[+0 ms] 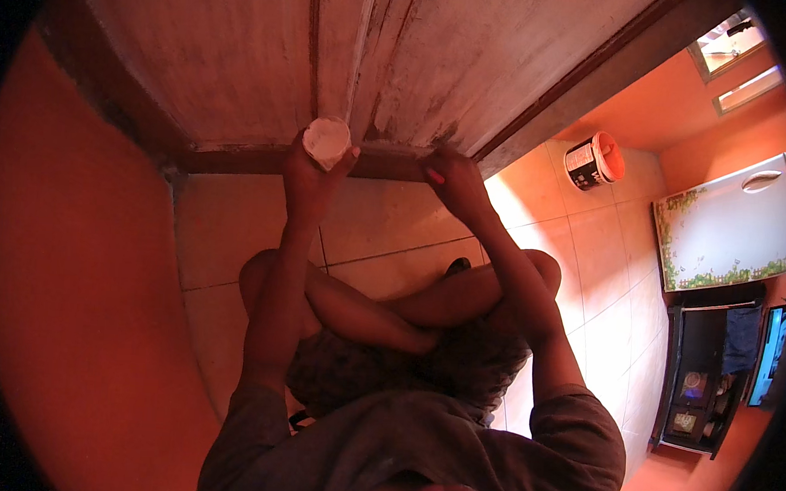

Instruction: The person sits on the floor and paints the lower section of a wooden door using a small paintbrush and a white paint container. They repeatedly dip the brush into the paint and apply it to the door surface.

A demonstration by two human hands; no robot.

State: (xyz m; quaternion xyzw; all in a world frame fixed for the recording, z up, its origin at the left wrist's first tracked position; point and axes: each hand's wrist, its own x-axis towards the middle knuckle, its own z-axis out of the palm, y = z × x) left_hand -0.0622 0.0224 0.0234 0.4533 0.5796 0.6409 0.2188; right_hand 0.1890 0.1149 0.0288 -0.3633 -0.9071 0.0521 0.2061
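Observation:
My left hand [308, 188] grips a small round tub [327, 140] of whitish paste, held upright in front of the bottom of a wooden door [255, 71]. Pale, streaky coating covers much of the door's panels. My right hand [459, 187] is closed around a small tool with a pink-red end [434, 176]; the rest of it is hidden by the fingers. This hand is at the door's lower right, just below a dark bare-looking patch [447, 129]. Whether the tool touches the wood, I cannot tell.
I sit cross-legged on a tiled floor [381, 211]. An orange wall [85, 263] rises at the left. To the right stand an open bucket [587, 164], a white refrigerator [727, 223] with leafy decoration, a dark cabinet [701, 348] and a lit television [768, 355].

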